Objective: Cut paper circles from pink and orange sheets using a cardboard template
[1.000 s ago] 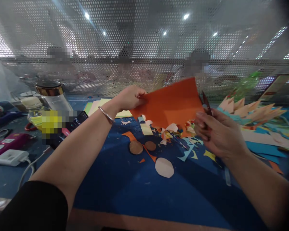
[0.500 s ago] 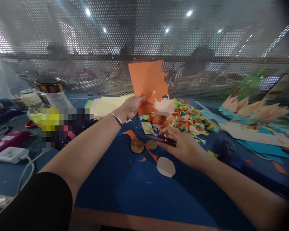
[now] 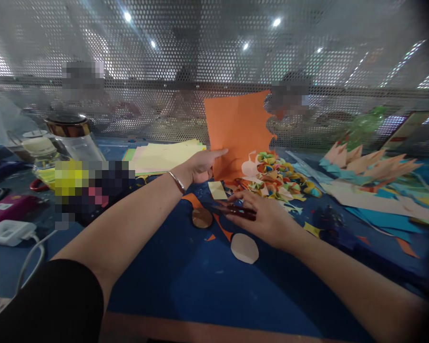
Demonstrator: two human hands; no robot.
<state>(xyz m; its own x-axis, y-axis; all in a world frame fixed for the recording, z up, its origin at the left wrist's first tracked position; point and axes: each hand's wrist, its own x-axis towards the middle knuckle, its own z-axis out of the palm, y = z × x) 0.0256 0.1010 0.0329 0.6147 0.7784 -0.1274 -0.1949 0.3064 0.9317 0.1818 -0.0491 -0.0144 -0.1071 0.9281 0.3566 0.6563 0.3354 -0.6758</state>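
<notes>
Orange sheet (image 3: 238, 128) is held upright by the left hand (image 3: 200, 166), pinched at its lower left edge; its right edge is already cut ragged. Scissors (image 3: 236, 210) are gripped low over the mat (image 3: 200, 281) by the right hand (image 3: 262, 214), blades apparently closed. Brown disc (image 3: 202, 217) and pale oval (image 3: 244, 248) lie cut out beside it. Most of the sheet is left uncut.

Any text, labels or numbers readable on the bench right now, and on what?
None can be read.
Pink box: a white label, print too small to read.
Jar: no lettering shows.
Orange paper in the left hand: blank.
Scissors under the right hand: no marking shows.
</notes>
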